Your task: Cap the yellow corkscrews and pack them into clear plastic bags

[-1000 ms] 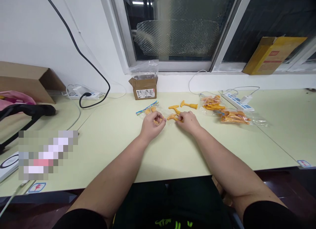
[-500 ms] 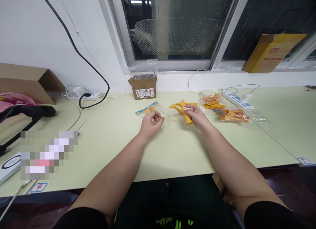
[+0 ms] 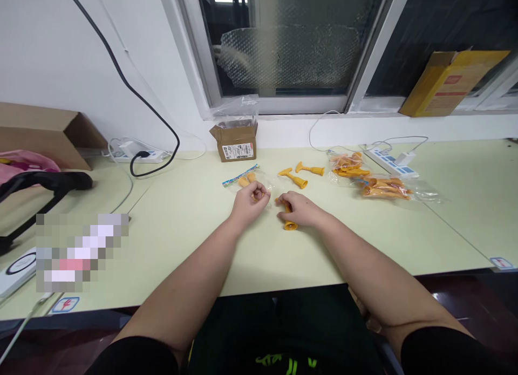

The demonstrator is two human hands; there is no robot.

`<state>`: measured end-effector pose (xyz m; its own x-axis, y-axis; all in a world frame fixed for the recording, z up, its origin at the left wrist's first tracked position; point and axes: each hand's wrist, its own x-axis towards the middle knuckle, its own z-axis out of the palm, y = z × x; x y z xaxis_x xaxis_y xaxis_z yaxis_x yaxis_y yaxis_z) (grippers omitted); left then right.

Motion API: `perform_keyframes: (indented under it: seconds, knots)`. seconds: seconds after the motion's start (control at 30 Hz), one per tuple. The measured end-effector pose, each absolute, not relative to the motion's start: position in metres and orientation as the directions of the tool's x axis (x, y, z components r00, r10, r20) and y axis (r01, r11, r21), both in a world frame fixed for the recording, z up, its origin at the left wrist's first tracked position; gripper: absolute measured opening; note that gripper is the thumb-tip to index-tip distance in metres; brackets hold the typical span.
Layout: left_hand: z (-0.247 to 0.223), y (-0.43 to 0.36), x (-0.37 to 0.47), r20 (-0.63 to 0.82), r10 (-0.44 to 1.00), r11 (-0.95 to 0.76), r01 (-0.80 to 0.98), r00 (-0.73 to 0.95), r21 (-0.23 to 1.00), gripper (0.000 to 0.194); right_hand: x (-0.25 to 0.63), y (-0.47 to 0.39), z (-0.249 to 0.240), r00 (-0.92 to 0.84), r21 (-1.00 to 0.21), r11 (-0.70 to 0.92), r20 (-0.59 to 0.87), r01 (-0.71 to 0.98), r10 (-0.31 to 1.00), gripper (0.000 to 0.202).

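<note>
My left hand [image 3: 251,201] is closed, its fingers pinching the near edge of a clear zip bag [image 3: 265,179]. Several orange-yellow plastic pieces [image 3: 246,179] show inside that bag, partly behind the hand. My right hand [image 3: 298,209], just right of the bag, has its fingers curled round a yellow T-shaped plastic piece [image 3: 290,225]; the flared hollow end faces me and the hand covers much of the rest. Beyond it, two similar pieces lie loose on the table: one T-shaped piece [image 3: 298,181] and another T-shaped piece [image 3: 311,170] behind it.
Two clear bags of orange pieces, a rear bag [image 3: 348,165] and a front bag [image 3: 386,189], lie at right beside a power strip [image 3: 392,163]. A small cardboard box [image 3: 237,143] stands against the wall. A black cable [image 3: 121,78] hangs at left above another power strip [image 3: 151,158].
My right hand has moved left and toward me with the T-shaped piece, away from the two others, which now show fully. My left hand has hardly moved.
</note>
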<state>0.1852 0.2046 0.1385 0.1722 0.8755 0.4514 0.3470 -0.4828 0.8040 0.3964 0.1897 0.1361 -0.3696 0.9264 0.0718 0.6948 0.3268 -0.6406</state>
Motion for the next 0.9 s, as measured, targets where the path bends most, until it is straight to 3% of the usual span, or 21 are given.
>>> perform_keyframes:
  seconds: [0.1, 0.27, 0.37, 0.47, 0.53, 0.67, 0.73, 0.9]
  knots:
    - [0.138, 0.206, 0.185, 0.437, 0.883, -0.469, 0.343, 0.169, 0.814, 0.011, 0.397, 0.19, 0.138, -0.313, -0.545, 0.295, 0.062, 0.785, 0.948, 0.032]
    - [0.14, 0.206, 0.186, 0.433, 0.887, -0.462, 0.331, 0.16, 0.823, 0.012, 0.424, 0.203, 0.136, 0.044, -0.478, -0.018, 0.042, 0.878, 0.998, 0.047]
    - [0.14, 0.205, 0.186, 0.436, 0.886, -0.464, 0.329, 0.16, 0.823, 0.011, 0.438, 0.209, 0.135, 0.125, -0.45, -0.11, 0.003, 0.886, 0.992, 0.038]
    - [0.142, 0.204, 0.185, 0.436, 0.885, -0.465, 0.322, 0.162, 0.825, 0.012, 0.44, 0.211, 0.136, 0.099, -0.505, -0.092, -0.012, 0.858, 0.995, 0.026]
    - [0.144, 0.204, 0.185, 0.434, 0.887, -0.462, 0.32, 0.159, 0.827, 0.013, 0.438, 0.209, 0.138, 0.068, -0.607, -0.084, -0.05, 0.79, 0.996, 0.023]
    - [0.146, 0.203, 0.185, 0.428, 0.892, -0.451, 0.325, 0.143, 0.831, 0.014, 0.434, 0.206, 0.149, -0.149, -0.883, -0.132, -0.221, 0.45, 0.964, 0.025]
    - [0.146, 0.203, 0.186, 0.434, 0.891, -0.452, 0.326, 0.132, 0.83, 0.013, 0.437, 0.204, 0.155, -0.245, -0.944, -0.137, -0.216, 0.301, 0.945, 0.029]
    - [0.145, 0.204, 0.185, 0.439, 0.89, -0.454, 0.317, 0.124, 0.832, 0.013, 0.441, 0.2, 0.162, -0.376, -0.983, -0.032, -0.099, 0.18, 0.921, 0.041]
